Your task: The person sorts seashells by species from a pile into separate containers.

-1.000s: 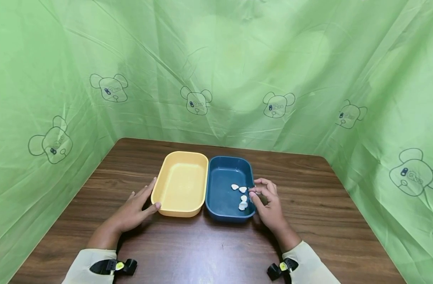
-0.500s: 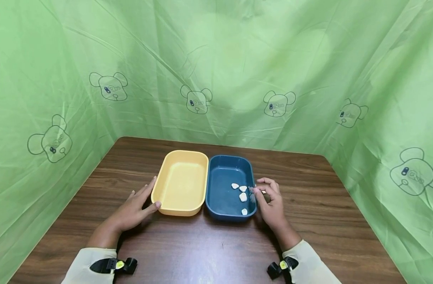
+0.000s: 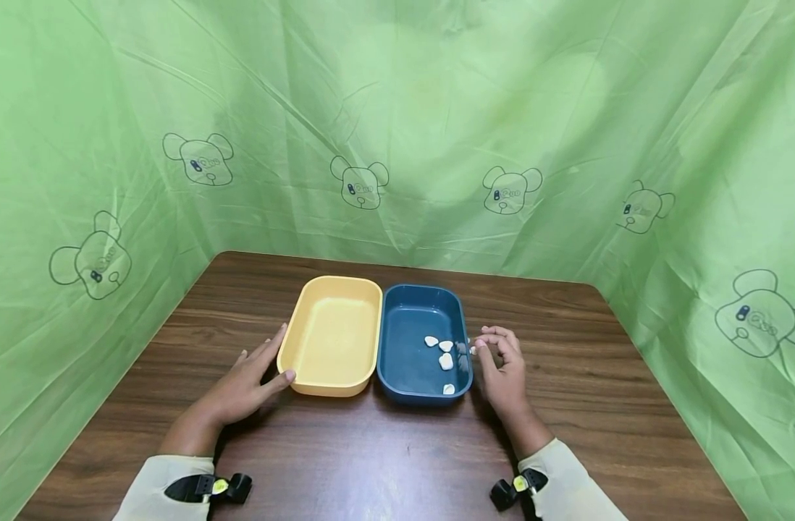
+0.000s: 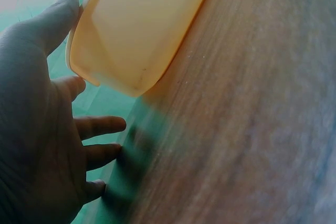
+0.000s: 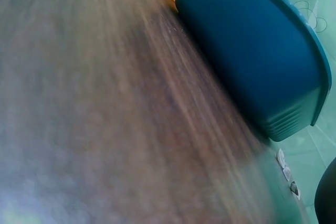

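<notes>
A yellow tray (image 3: 332, 340) stands left of a blue tray (image 3: 417, 318), their long sides together. My left hand (image 3: 247, 386) rests against the yellow tray, thumb at the near left corner; in the left wrist view its fingers are spread. Several white stones (image 3: 446, 361) lie in the right part of the blue tray. Just outside that tray's right side is my right hand (image 3: 503, 373), fingers bent, with a white pebble (image 3: 473, 350) by its thumb tip. Whether it pinches one is hidden. The right wrist view shows white pieces (image 5: 283, 164) on the table beside the blue tray.
The brown wooden table (image 3: 384, 463) carries both trays near its far side. Green curtains (image 3: 430, 108) with bear-head drawings hang behind it and at both sides. Faint grey patches show on the blue tray's inner right wall.
A white stone has shifted toward the near end of the blue tray. My right hand has moved slightly right, away from that tray's rim. The left hand stays in place.
</notes>
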### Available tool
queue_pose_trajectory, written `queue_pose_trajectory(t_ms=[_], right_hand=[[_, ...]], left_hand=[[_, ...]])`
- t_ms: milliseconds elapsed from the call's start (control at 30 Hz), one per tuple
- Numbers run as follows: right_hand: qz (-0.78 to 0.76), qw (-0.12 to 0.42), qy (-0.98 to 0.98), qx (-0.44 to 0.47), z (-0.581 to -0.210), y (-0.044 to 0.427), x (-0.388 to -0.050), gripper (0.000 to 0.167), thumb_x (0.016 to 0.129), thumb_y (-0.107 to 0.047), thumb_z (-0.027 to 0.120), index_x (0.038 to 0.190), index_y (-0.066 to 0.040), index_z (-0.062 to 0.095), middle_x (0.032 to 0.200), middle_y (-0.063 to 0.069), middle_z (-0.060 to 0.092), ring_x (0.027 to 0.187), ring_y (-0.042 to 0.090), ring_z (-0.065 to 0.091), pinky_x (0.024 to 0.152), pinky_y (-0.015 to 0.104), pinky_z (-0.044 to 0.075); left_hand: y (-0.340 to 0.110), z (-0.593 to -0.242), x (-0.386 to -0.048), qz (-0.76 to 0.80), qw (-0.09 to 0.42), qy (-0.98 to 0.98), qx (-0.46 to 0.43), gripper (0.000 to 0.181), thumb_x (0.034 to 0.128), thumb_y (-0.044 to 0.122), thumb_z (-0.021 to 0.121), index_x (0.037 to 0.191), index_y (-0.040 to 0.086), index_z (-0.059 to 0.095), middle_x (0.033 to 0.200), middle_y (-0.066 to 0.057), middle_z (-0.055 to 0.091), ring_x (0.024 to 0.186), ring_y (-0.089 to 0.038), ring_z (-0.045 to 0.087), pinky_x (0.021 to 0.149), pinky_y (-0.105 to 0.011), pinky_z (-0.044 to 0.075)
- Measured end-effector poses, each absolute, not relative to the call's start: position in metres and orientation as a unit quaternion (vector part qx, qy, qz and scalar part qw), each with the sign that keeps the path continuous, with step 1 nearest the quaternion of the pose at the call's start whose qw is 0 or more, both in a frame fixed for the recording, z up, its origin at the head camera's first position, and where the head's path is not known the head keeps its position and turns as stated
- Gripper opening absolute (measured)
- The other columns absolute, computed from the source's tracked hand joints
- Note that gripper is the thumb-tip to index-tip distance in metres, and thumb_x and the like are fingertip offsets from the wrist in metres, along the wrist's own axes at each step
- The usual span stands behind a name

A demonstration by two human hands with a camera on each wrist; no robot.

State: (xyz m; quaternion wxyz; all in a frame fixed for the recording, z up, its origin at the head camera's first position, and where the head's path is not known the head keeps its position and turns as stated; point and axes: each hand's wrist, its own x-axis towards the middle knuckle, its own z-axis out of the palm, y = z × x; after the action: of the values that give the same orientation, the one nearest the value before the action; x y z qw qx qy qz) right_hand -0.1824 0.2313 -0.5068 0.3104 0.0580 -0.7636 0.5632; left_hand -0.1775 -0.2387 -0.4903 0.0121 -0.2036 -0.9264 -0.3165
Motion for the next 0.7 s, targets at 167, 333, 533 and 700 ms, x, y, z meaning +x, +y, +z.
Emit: queue_pose_trajectory(t_ms=[167,333,533,700], right_hand=[[0.549,0.31,-0.775,0.043,-0.508,0.233,-0.184,0.006,0.096,0.011,0.073,0.101,0.007,0.076,0.126,0.029,0.068,0.128,0.03,0.057,0.101,0.02,0.036],[0.509,0.314,-0.801,0.009,-0.511,0.234,-0.187,0.02,0.085,0.014,0.08,0.104,0.009,0.074,0.125,0.029,0.069,0.123,0.033,0.052,0.107,0.036,0.031],[0.444,0.269,-0.852,-0.057,-0.512,0.238,-0.188,0.025,0.086,0.003,0.085,0.11,0.001,0.076,0.127,0.022,0.066,0.13,0.043,0.05,0.107,0.066,0.026],[0.399,0.208,-0.889,-0.089,-0.511,0.243,-0.186,0.031,0.091,-0.009,0.085,0.12,-0.001,0.075,0.132,0.021,0.062,0.135,0.044,0.045,0.108,0.071,0.024]], left_hand=[[-0.239,-0.491,-0.177,-0.317,0.013,-0.926,-0.203,0.086,0.109,0.041,0.063,0.176,0.01,0.019,0.178,-0.023,0.032,0.16,-0.055,0.035,0.116,-0.092,0.018],[-0.239,-0.491,-0.177,-0.319,0.012,-0.926,-0.202,0.086,0.1091,0.041,0.064,0.176,0.011,0.018,0.178,-0.023,0.032,0.16,-0.056,0.035,0.117,-0.092,0.017],[-0.239,-0.49,-0.176,-0.319,0.013,-0.926,-0.201,0.086,0.109,0.041,0.064,0.176,0.009,0.019,0.178,-0.023,0.032,0.16,-0.056,0.035,0.117,-0.092,0.018],[-0.238,-0.49,-0.176,-0.318,0.011,-0.927,-0.2,0.086,0.1089,0.042,0.063,0.175,0.008,0.02,0.178,-0.023,0.033,0.16,-0.056,0.035,0.117,-0.092,0.018]])
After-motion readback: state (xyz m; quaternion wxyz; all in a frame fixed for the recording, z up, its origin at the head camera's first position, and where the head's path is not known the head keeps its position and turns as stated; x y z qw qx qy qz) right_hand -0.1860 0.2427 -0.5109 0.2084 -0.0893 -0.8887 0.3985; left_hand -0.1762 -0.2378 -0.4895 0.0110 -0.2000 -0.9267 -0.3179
